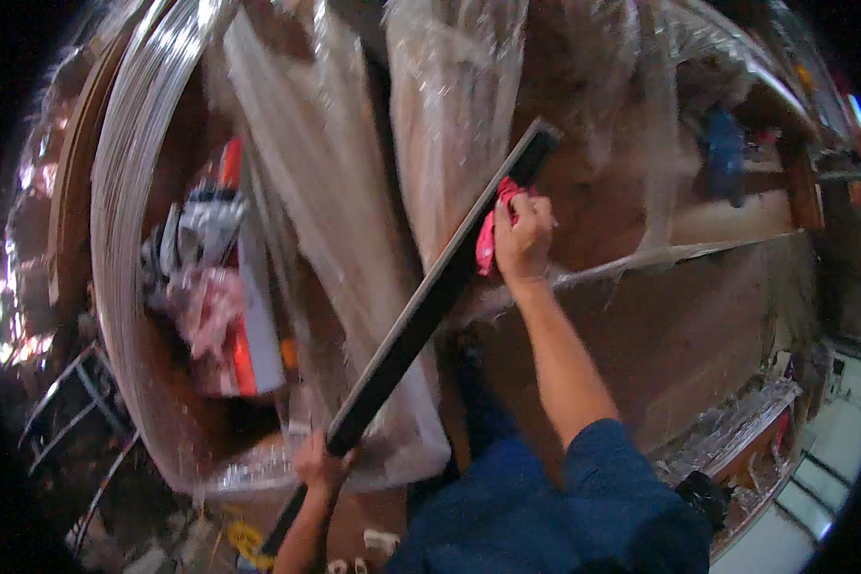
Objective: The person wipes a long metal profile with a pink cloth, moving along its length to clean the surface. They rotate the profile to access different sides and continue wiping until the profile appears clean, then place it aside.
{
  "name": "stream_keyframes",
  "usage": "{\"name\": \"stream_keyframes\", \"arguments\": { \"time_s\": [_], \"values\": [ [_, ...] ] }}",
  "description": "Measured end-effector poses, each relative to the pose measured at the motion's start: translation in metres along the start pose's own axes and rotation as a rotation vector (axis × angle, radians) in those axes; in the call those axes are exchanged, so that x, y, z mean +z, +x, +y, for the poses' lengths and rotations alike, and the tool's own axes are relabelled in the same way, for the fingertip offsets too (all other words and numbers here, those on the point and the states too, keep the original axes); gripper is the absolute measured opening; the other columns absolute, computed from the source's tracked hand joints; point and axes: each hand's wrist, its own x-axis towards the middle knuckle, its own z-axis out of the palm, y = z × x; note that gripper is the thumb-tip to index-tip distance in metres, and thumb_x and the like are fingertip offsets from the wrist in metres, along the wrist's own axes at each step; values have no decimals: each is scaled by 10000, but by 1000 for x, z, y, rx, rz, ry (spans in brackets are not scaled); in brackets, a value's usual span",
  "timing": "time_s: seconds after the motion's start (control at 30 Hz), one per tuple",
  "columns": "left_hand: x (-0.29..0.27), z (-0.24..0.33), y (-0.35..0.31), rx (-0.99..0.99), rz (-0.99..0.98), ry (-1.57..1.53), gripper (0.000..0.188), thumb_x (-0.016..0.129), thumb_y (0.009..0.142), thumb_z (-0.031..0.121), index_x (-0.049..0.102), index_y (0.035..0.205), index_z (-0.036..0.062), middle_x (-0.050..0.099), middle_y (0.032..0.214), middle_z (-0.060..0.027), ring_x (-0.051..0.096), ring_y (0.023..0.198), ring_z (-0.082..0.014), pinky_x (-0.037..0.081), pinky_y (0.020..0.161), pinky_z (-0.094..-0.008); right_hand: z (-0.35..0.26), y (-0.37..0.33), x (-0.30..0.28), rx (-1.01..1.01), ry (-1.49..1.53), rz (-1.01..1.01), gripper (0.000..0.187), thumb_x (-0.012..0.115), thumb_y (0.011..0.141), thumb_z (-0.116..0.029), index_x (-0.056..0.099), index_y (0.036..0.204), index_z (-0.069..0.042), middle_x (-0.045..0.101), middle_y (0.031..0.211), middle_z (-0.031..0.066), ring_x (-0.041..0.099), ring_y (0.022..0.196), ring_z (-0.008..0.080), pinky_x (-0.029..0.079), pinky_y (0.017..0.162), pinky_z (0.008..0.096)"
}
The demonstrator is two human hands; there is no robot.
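A long, narrow board (402, 342), dark on its face with a pale edge, slants across the middle from lower left to upper right. My left hand (321, 465) is closed round its lower part. Near the upper end, my right hand (526, 230) presses a crumpled red-pink cloth (489, 239) against the dark face, fingers bent over it. Part of the cloth hangs below the fingers. Behind the board stand large brown furniture pieces wrapped in clear plastic film (457, 105).
An open brown compartment at left holds a box (261, 330) and crumpled plastic bags (206, 297). A metal frame (91, 383) stands at far left. A yellow coil (247, 541) lies on the floor below. A blue thing (725, 158) is at upper right; a black bag (706, 497) sits at lower right.
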Motion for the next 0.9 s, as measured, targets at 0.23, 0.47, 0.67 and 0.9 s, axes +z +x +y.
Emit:
{"name": "stream_keyframes", "arguments": {
  "time_s": [0.23, 0.47, 0.67, 0.9],
  "values": [
    [2, -4, 13, 76, 80, -21, 669, 919, 641, 548, 678, 1073, 98, 675, 842, -118, 677, 735, -364, 522, 659, -484, -26, -11, -23, 131, -62, -138, 236, 731, 976, -322, 703, 1011, -91, 677, 996, 217, 642, 983, 431, 513, 848, 545],
    [-18, 2, 11, 49, 24, -156, 633, 839, 776, 545, 695, 1181, 81, 732, 934, -168, 722, 834, -384, 562, 729, -488, -161, -201, -47, 74, 170, -307, 163, 749, 945, -185, 621, 934, -85, 603, 985, 162, 621, 950, 399, 534, 814, 511],
    [-17, -19, 9, 24, -86, -588, 597, 573, 1018, 512, 650, 1439, 96, 743, 1234, -208, 695, 1116, -422, 535, 956, -481, -260, -347, -74, -63, 301, -493, 90, 658, 961, -193, 613, 921, -125, 563, 967, 143, 659, 770, 383, 565, 625, 526],
    [5, -37, 25, 33, -237, -1081, 524, 368, 1142, 381, 660, 1465, 91, 697, 1412, -195, 657, 1313, -303, 442, 1132, -362, -195, -218, -54, 299, 48, -188, 237, 661, 1001, -288, 706, 1031, -57, 653, 1056, 253, 635, 1011, 447, 505, 870, 562]
  ]
}}
